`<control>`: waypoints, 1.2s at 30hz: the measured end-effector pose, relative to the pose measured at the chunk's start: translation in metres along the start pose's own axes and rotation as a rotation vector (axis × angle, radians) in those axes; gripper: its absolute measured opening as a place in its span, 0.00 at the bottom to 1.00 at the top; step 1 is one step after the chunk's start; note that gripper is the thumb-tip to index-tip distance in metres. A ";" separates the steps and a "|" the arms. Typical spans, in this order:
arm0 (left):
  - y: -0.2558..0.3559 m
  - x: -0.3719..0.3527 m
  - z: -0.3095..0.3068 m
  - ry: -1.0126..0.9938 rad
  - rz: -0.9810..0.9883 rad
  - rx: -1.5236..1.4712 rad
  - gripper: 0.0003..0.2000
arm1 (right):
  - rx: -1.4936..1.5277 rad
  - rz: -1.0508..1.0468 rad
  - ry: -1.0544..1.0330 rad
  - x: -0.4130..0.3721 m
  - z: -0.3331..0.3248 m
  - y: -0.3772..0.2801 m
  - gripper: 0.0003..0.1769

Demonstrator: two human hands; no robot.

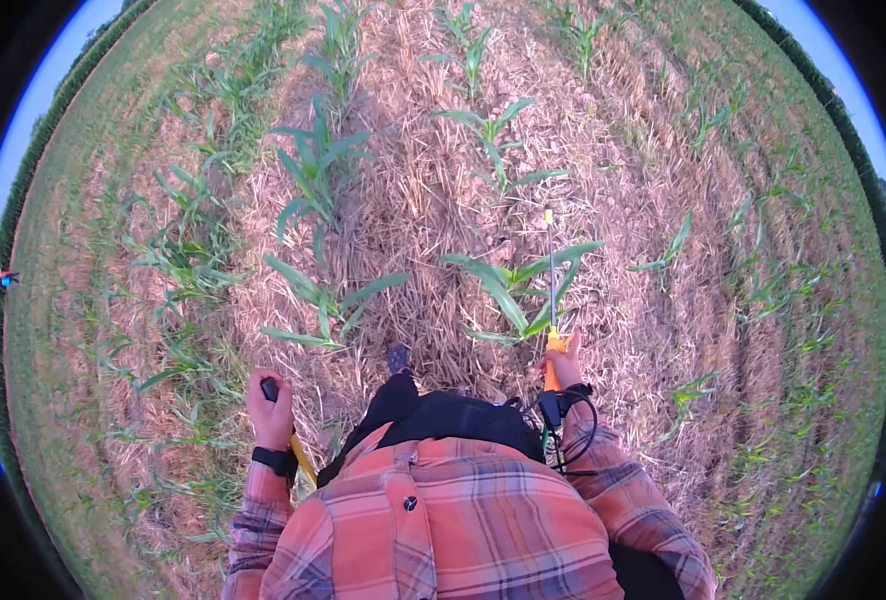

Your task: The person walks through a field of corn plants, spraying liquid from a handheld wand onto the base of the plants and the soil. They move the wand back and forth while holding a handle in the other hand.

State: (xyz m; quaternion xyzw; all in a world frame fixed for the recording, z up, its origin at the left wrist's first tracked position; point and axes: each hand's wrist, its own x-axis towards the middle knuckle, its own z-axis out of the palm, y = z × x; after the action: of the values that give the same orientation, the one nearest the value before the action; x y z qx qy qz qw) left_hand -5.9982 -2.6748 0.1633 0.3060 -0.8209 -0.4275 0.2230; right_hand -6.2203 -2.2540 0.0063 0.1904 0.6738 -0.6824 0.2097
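My right hand [564,367] is closed around the orange handle of a spray wand [553,290]. The wand's thin metal tube reaches forward past a young corn plant [508,290] and ends in a small yellow tip. My left hand [271,410] is wrapped round the black grip of a yellow lever [304,460], part of which is hidden behind my wrist and shirt. Left of centre, another corn plant [331,305] grows just ahead of this hand. A black device with cables [553,408] sits at my right wrist, and a dark band circles my left one.
Rows of young corn [318,165] run away from me through dry straw and bare soil [418,190]. My shoe [399,359] is planted between two rows. A distant person [7,278] stands at the far left edge.
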 end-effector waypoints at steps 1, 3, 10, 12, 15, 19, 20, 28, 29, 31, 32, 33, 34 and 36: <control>0.005 0.010 0.004 0.001 0.015 -0.047 0.07 | -0.023 -0.038 -0.025 0.005 0.013 0.003 0.49; 0.021 0.028 0.007 -0.004 -0.039 -0.107 0.06 | -0.053 -0.052 -0.084 0.010 0.043 -0.005 0.50; -0.007 0.094 -0.005 0.020 -0.161 -0.190 0.06 | -0.058 0.113 -0.309 0.026 0.150 -0.058 0.24; -0.010 0.108 -0.012 0.019 -0.172 -0.180 0.06 | -0.137 0.085 -0.298 0.032 0.172 -0.066 0.12; 0.003 0.126 -0.021 0.026 -0.384 -0.372 0.07 | -0.262 0.189 -0.494 0.051 0.195 -0.076 0.10; -0.027 0.139 -0.018 0.067 -0.255 -0.320 0.07 | -0.515 0.199 -0.575 0.071 0.215 -0.078 0.11; -0.032 0.143 -0.017 0.081 -0.240 -0.327 0.07 | -0.514 0.202 -0.579 0.073 0.220 -0.079 0.11; 0.006 0.183 0.002 0.095 -0.303 -0.280 0.07 | -0.513 0.439 -0.704 0.105 0.241 -0.123 0.11; 0.018 0.193 0.007 0.083 -0.328 -0.284 0.07 | -0.527 0.425 -0.694 0.120 0.239 -0.123 0.12; 0.024 0.208 0.019 0.094 -0.272 -0.281 0.07 | -0.464 0.392 -0.720 0.145 0.229 -0.118 0.12; 0.024 0.216 0.024 0.106 -0.227 -0.287 0.07 | -0.415 0.364 -0.743 0.159 0.222 -0.114 0.12; 0.027 0.222 0.029 0.118 -0.186 -0.293 0.07 | -0.378 0.373 -0.713 0.167 0.219 -0.114 0.12; 0.031 0.228 0.033 0.110 -0.180 -0.288 0.07 | -0.367 0.373 -0.711 0.176 0.211 -0.116 0.12; 0.039 0.240 0.045 0.115 -0.178 -0.271 0.07 | -0.354 0.339 -0.608 0.189 0.194 -0.125 0.11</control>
State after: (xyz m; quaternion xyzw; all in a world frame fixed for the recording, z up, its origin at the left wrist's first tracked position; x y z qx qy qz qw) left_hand -6.2094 -2.7983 0.1973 0.3684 -0.7112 -0.5342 0.2703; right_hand -6.4427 -2.4528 0.0121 0.0491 0.6474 -0.5363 0.5393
